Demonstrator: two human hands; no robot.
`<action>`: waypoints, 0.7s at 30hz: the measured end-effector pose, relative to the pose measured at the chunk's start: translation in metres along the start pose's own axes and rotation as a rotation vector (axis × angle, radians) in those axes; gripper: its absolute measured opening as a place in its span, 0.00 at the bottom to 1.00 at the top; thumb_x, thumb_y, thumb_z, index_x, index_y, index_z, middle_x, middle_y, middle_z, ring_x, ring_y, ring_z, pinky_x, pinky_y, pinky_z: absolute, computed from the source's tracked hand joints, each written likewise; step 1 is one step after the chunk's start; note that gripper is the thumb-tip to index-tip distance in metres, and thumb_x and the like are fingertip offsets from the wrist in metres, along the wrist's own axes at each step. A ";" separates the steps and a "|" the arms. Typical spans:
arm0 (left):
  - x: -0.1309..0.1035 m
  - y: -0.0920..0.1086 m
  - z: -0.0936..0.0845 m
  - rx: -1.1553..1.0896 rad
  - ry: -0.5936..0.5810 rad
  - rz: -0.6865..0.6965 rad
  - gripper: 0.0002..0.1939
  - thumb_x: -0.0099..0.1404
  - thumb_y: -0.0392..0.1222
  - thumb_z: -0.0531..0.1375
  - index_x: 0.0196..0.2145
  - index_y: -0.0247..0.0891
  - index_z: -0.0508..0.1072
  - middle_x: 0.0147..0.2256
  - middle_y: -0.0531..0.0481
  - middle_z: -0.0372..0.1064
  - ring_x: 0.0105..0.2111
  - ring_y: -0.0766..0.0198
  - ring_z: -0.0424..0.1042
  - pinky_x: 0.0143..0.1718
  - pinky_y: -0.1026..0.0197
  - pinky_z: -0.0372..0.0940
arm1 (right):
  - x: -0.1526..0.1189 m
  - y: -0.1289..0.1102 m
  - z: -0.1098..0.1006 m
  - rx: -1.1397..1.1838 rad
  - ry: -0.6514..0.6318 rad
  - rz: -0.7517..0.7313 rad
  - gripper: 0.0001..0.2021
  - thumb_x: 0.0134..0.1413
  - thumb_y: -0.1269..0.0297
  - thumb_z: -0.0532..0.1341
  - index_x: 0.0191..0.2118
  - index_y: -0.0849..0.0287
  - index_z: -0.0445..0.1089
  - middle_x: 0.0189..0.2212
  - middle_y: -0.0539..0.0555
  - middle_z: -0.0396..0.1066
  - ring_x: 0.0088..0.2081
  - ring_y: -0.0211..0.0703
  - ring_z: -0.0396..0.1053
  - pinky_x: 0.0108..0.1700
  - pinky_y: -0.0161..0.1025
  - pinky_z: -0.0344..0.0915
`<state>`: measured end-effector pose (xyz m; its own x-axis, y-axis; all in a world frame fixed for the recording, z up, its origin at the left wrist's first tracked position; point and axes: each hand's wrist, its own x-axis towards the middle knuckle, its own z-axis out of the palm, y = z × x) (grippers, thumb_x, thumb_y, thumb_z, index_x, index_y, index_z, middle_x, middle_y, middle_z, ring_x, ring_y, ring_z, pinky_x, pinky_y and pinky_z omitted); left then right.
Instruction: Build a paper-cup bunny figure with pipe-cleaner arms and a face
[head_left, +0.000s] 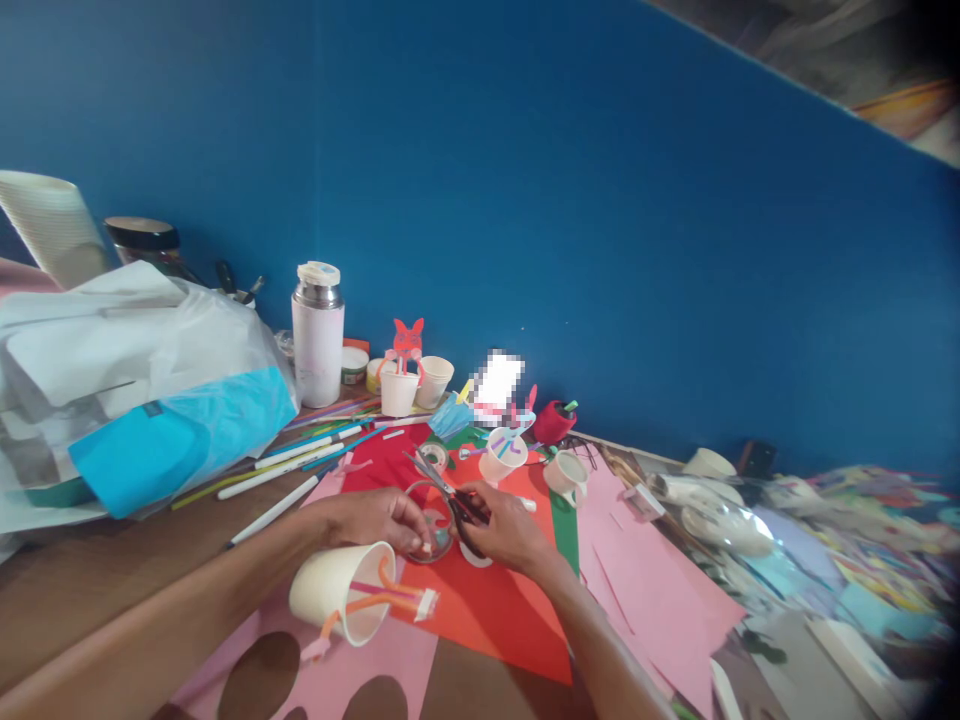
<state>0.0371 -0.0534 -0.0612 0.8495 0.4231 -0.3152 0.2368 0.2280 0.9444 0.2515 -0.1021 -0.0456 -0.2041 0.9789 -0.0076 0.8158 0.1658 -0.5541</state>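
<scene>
My right hand (501,522) grips a pair of scissors (442,482), its fingers in the dark handles and the blades pointing up and left. Close by, my left hand (391,522) is closed in a pinch at a small pale piece too small to name. Beneath the two hands lies a round, clear-looking object (433,550), partly covered, on red paper (495,610). Below my left forearm a paper cup (321,595) rests on its side, with orange and dark pink strips sticking out of its mouth.
Another cup with strips (504,455), a mug (566,478) and pink paper (645,590) are beyond and right. A flask (318,340) and a cup with a red paper figure (400,392) stand near the blue wall. Markers (281,470) and a plastic bag (150,380) lie left.
</scene>
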 end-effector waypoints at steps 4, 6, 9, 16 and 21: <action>-0.001 0.001 0.001 -0.039 -0.024 0.016 0.10 0.49 0.40 0.62 0.30 0.35 0.76 0.30 0.49 0.72 0.32 0.66 0.69 0.38 0.66 0.60 | 0.002 -0.005 0.002 0.074 -0.017 -0.014 0.13 0.45 0.64 0.58 0.41 0.55 0.64 0.29 0.49 0.71 0.30 0.39 0.68 0.29 0.31 0.58; -0.001 0.003 0.003 -0.040 -0.032 -0.003 0.08 0.49 0.40 0.62 0.29 0.35 0.76 0.29 0.49 0.72 0.31 0.66 0.69 0.36 0.66 0.61 | 0.004 -0.005 0.004 0.138 -0.021 -0.009 0.14 0.45 0.64 0.58 0.41 0.56 0.64 0.28 0.49 0.70 0.29 0.38 0.67 0.29 0.31 0.58; -0.001 0.004 0.008 -0.048 -0.059 -0.032 0.08 0.48 0.39 0.63 0.29 0.36 0.76 0.29 0.50 0.73 0.31 0.64 0.70 0.35 0.65 0.62 | 0.008 -0.002 0.007 0.223 -0.046 0.001 0.15 0.45 0.62 0.58 0.42 0.56 0.63 0.25 0.47 0.67 0.27 0.37 0.65 0.27 0.31 0.58; 0.002 -0.005 0.006 -0.145 -0.081 -0.033 0.09 0.47 0.40 0.64 0.29 0.36 0.75 0.30 0.50 0.73 0.33 0.63 0.71 0.39 0.61 0.62 | 0.002 -0.006 -0.001 0.114 -0.018 0.049 0.15 0.46 0.57 0.58 0.41 0.55 0.63 0.24 0.47 0.68 0.25 0.37 0.65 0.26 0.31 0.56; 0.000 -0.005 0.001 -0.321 -0.128 0.014 0.10 0.47 0.39 0.64 0.30 0.33 0.73 0.36 0.46 0.73 0.39 0.58 0.69 0.43 0.57 0.59 | -0.027 -0.005 -0.021 0.014 -0.042 0.063 0.13 0.46 0.63 0.57 0.41 0.53 0.63 0.28 0.48 0.71 0.30 0.39 0.68 0.30 0.32 0.57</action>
<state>0.0365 -0.0550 -0.0665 0.9088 0.3190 -0.2689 0.0815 0.4963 0.8643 0.2638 -0.1265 -0.0252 -0.1759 0.9814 -0.0775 0.8203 0.1026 -0.5627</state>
